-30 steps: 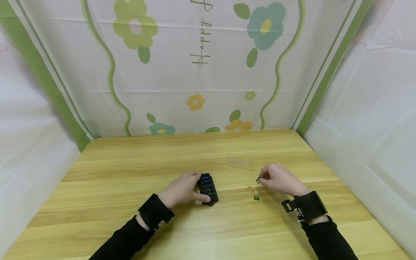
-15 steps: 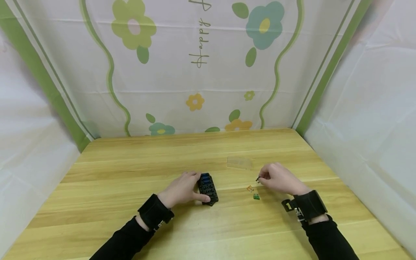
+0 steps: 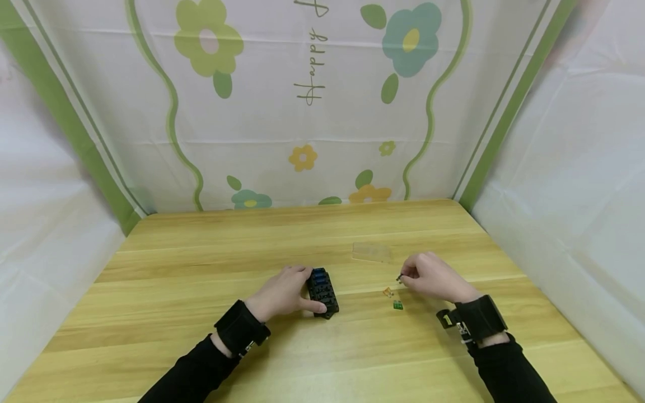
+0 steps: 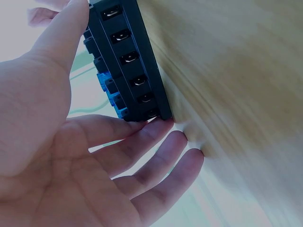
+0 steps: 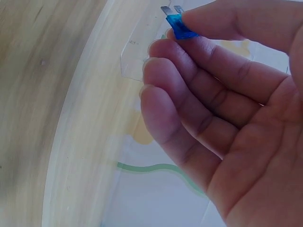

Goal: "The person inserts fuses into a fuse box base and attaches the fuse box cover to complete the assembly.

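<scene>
My left hand (image 3: pixel 284 294) holds a black fuse box (image 3: pixel 322 293) on the table by its two ends, thumb at the near end and fingers at the far end. Blue blade fuses (image 4: pixel 113 97) sit in the far slots; a row of metal terminals shows along its side in the left wrist view. My right hand (image 3: pixel 434 277) pinches a blue blade fuse (image 5: pixel 181 26) between thumb and index finger, its two metal prongs pointing away from the palm. On the table close to that hand lie an orange blade fuse (image 3: pixel 388 293) and a green blade fuse (image 3: pixel 397 305).
A clear plastic cover (image 3: pixel 371 252) lies flat behind the loose fuses. The wooden table (image 3: pixel 201 246) ends at a white flower-printed cloth (image 3: pixel 262 112) at the back, with white cloth on both sides.
</scene>
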